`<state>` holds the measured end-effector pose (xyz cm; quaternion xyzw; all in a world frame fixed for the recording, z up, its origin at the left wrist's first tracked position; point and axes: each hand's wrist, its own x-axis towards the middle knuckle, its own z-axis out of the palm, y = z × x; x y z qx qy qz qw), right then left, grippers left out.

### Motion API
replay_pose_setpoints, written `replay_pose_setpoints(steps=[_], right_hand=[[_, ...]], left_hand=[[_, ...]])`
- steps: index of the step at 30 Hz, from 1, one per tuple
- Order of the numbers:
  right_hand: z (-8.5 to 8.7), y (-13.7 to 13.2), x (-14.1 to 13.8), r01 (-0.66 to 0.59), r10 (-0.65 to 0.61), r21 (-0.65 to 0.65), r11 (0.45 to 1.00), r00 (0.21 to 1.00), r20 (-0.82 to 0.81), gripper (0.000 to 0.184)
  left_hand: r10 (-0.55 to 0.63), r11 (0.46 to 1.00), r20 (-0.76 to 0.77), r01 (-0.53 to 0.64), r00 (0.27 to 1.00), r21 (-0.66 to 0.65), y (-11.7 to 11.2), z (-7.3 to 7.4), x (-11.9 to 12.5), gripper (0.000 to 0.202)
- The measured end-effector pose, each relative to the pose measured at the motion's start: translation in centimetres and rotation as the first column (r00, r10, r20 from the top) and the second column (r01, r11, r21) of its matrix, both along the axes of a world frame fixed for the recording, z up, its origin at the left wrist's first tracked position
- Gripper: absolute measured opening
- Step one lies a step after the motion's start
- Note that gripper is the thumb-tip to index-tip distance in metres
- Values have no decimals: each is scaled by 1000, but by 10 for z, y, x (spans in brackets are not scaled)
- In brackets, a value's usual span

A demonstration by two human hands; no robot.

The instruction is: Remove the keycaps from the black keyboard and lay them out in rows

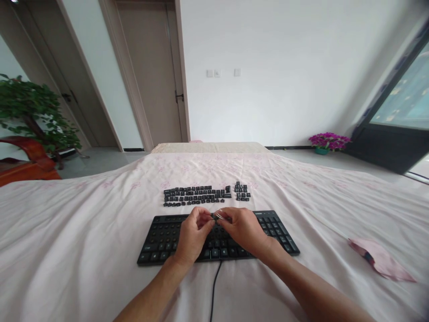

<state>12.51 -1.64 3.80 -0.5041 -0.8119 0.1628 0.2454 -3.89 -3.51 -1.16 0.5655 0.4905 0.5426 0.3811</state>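
A black keyboard (pixel 161 237) lies on the pink bedsheet (pixel 83 232) in front of me, with many of its keys removed. Both hands hover over its middle. My left hand (pixel 193 235) has its fingers pinched together at a small dark piece, likely a keycap. My right hand (pixel 241 228) is closed on a thin metal wire tool (pixel 219 215) whose tip meets the left fingers. Beyond the keyboard, removed black keycaps (pixel 196 196) lie in neat rows, with a smaller group (pixel 241 191) to their right. The keyboard's black cable (pixel 214 286) runs toward me.
A pink pouch (pixel 380 259) lies on the sheet at the right. Beyond the bed are a closed door (pixel 150 71), a green plant (pixel 30 112) at the left, purple flowers (pixel 328 141) on the floor and a dark-framed window (pixel 398 112) at the right.
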Motion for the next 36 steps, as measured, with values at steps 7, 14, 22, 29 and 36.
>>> replay_pose_setpoints(steps=[7,14,22,29,36], right_hand=[[7,8,-5,-43,39,18,999,981,187,17],[8,107,-2,194,-189,-33,980,975,113,18],[-13,167,-23,269,-238,-64,961,921,307,20],[-22,181,-29,291,-245,-75,954,899,364,21],[-28,186,-34,300,-243,-99,949,894,377,22]], left_hand=[[-19,998,72,23,997,-55,6,-2,-2,28],[-24,999,-167,19,986,-28,6,0,-1,17],[-53,998,-304,61,951,16,5,-5,1,18],[-61,997,-341,71,938,18,5,-2,0,18],[-63,997,-363,74,930,15,6,-3,0,18]])
